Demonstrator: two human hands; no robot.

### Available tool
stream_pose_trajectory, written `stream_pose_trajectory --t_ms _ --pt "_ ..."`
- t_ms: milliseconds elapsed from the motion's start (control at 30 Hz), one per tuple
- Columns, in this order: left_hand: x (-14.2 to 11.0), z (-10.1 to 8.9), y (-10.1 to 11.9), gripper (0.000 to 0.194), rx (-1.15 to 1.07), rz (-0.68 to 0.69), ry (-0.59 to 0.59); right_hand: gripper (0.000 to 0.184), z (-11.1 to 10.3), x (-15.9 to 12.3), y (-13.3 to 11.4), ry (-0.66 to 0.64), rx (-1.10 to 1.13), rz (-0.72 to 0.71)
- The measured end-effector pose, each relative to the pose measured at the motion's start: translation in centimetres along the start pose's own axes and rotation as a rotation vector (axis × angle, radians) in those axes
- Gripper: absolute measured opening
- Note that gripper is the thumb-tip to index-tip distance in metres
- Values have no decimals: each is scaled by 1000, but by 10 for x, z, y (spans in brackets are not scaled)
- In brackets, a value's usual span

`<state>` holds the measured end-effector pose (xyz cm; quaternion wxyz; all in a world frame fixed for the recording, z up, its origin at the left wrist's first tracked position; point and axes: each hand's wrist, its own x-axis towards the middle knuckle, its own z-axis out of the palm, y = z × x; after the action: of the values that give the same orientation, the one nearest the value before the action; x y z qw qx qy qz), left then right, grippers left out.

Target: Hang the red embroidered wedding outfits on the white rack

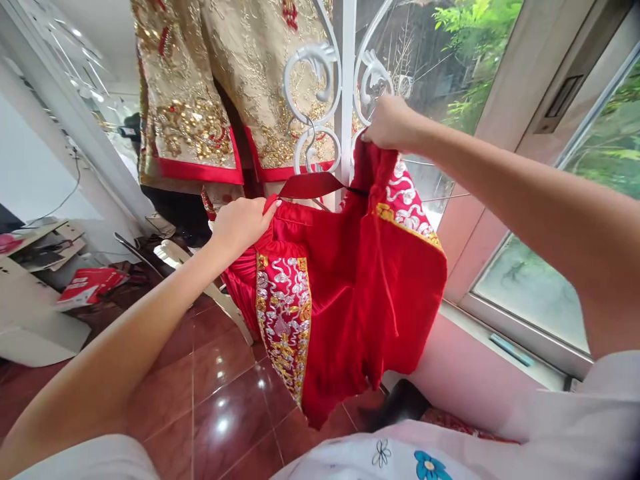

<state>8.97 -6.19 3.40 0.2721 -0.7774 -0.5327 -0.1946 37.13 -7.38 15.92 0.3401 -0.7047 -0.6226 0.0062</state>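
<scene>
Red garment (340,287) aloft: left hand (243,223), fingers clamped on gathered edge (295,217); right hand (390,125), fingers clamped higher, by white scrollwork (345,80)!

Window (530,287): bright daylight, right of the red garment (335,293)
Ceiling lamps (76,32): glare, upper left of the garment
Floor tiles (230,393): reflections below the garment
White sleeve (605,407): blurred, lower right of the garment
Right arm (510,187): wide-lens stretching

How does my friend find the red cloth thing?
Find the white curly metalwork by the window. In front of it, the left hand and right hand hold up a red garment. Unlike the gold clothes hanging behind, it is mostly plain red, with silver-and-gold patterned panels.
</scene>
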Motion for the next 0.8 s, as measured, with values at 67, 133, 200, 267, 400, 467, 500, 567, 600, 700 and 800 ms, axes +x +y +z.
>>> stream_pose_trajectory --t_ms 67,133,200,267,400,467,500,567,600,700,800 --pt "-2 -1 0 69 -54 -1 3 13 12 -22 -9 56 -117 -91" --pt "-3 -1 -3 65 -164 3 27 12 24 -51 -2 60 -215 -159" --pt "-3 1 -8 60 -307 -5 68 17 34 -82 15 10 -297 -185" --pt "-3 2 -14 55 -438 -59 131 23 42 -105 32 -78 -377 -203" --pt "0 6 -23 49 -659 -283 332 34 43 -111 42 -140 -414 -172" --pt "2 8 -23 48 -750 -380 428 32 38 -95 41 4 -385 -196" --pt "2 9 -23 47 -772 -421 469 29 36 -86 43 76 -340 -250" --pt "2 10 -20 45 -754 -490 528 21 36 -68 50 78 -145 -390" --pt "2 9 -19 45 -716 -509 551 22 39 -61 55 1 -23 -445" --pt "-3 4 -22 46 -568 -396 522 37 63 -56 71 -268 186 -499" --pt "-8 -9 -34 42 -429 -190 434 32 96 -64 77 -210 127 -535"
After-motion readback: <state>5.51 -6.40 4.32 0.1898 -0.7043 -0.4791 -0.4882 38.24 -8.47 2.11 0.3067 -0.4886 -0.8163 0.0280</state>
